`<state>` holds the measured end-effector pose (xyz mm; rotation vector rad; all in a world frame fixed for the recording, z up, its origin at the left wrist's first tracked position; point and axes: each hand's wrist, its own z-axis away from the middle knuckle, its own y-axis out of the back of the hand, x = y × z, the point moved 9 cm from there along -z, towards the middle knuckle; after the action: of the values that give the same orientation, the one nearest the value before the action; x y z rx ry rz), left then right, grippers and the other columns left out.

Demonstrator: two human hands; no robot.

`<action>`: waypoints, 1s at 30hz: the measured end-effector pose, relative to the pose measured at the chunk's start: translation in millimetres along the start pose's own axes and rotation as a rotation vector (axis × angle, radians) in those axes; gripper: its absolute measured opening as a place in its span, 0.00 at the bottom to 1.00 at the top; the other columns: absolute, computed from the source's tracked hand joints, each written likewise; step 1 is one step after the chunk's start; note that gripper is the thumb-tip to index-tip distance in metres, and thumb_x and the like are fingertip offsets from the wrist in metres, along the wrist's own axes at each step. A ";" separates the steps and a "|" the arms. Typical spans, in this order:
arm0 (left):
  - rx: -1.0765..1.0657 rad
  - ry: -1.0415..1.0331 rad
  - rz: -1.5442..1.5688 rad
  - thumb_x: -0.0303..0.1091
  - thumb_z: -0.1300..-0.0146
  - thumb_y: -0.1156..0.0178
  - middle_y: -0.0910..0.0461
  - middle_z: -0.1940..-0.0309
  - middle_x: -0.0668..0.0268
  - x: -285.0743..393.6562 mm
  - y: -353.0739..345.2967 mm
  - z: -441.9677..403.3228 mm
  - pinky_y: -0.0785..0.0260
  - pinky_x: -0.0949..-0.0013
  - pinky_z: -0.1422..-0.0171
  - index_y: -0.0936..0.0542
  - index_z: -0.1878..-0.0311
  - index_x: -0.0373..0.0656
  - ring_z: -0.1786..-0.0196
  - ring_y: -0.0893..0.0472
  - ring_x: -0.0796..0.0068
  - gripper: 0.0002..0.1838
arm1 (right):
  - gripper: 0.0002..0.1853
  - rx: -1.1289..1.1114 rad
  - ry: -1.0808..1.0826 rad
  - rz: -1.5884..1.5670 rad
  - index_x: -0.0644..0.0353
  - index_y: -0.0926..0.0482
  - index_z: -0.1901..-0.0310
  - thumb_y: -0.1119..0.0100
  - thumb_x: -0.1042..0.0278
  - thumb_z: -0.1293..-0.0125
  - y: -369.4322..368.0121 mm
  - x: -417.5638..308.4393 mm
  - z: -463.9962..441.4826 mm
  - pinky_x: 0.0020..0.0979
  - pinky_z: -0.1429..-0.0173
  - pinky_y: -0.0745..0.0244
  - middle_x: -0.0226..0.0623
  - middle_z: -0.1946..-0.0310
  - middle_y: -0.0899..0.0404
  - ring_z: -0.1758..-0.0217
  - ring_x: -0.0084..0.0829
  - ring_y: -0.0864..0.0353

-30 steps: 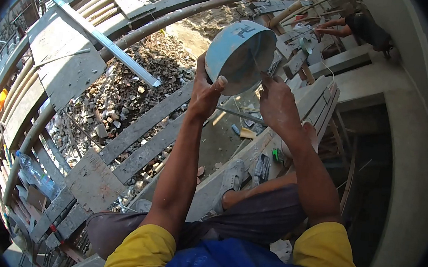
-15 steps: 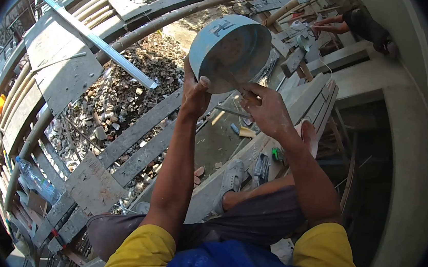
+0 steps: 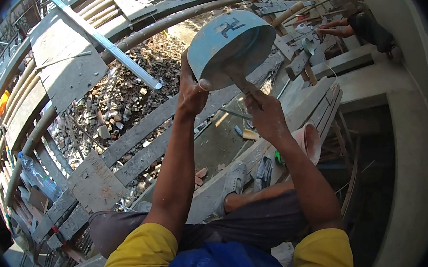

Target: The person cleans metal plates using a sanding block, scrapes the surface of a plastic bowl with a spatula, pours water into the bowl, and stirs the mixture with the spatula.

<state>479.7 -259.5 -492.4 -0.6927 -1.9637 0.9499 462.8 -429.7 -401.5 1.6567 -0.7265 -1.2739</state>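
Observation:
A light-blue bowl with dark marks on its outside is held up and tilted, its opening turned toward me. My left hand grips its near left side, the thumb on the rim. In my right hand is the handle of a dusty, flat hand tool, like a scraper or small trowel. Its far end reaches into the bowl against the inner wall, and the tip is hard to make out. Below my right forearm stands a pinkish bucket, partly hidden, near a small green object.
Planks cross over a rubble heap at left. A long metal strip lies over a board. A plastic bottle lies lower left. Another person works at upper right, beside a concrete ledge.
The bowl has tipped further, showing more of its outside and less of its inside. My right hand has shifted slightly down and right, exposing more of the tool. More of the bucket shows.

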 end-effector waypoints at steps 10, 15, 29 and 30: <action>0.041 -0.019 -0.223 0.77 0.65 0.27 0.31 0.38 0.55 3.7 4.0 -3.0 0.35 0.56 0.31 0.41 0.29 0.41 0.35 0.30 0.62 0.67 | 0.22 -0.301 -0.151 -0.298 0.62 0.28 0.34 0.46 0.71 0.29 -33.0 10.9 5.1 0.35 0.56 0.23 0.56 0.60 0.19 0.62 0.41 0.15; 0.045 0.001 -0.194 0.76 0.66 0.26 0.31 0.38 0.55 5.3 3.5 -1.3 0.35 0.56 0.31 0.40 0.29 0.41 0.35 0.30 0.61 0.66 | 0.23 0.044 0.073 0.177 0.61 0.28 0.33 0.46 0.72 0.29 4.6 -7.9 2.1 0.36 0.55 0.24 0.57 0.60 0.19 0.62 0.45 0.16; 0.019 0.006 0.048 0.67 0.63 0.21 0.34 0.35 0.57 1.5 -0.7 -0.1 0.34 0.56 0.30 0.45 0.27 0.44 0.33 0.31 0.61 0.65 | 0.22 -0.039 0.127 0.040 0.68 0.27 0.36 0.44 0.70 0.30 6.6 -15.2 -1.5 0.37 0.64 0.28 0.49 0.70 0.21 0.71 0.38 0.23; 0.000 -0.009 0.074 0.65 0.61 0.21 0.35 0.34 0.57 0.6 -1.8 -1.1 0.34 0.55 0.30 0.46 0.27 0.45 0.32 0.32 0.61 0.64 | 0.23 0.123 0.216 0.108 0.66 0.27 0.36 0.42 0.69 0.30 17.9 -16.4 -1.4 0.31 0.69 0.29 0.43 0.71 0.22 0.75 0.25 0.25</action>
<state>480.0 -259.7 -490.3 -0.7672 -1.9574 0.9989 460.5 -422.9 -378.2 1.7965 -0.7627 -0.9731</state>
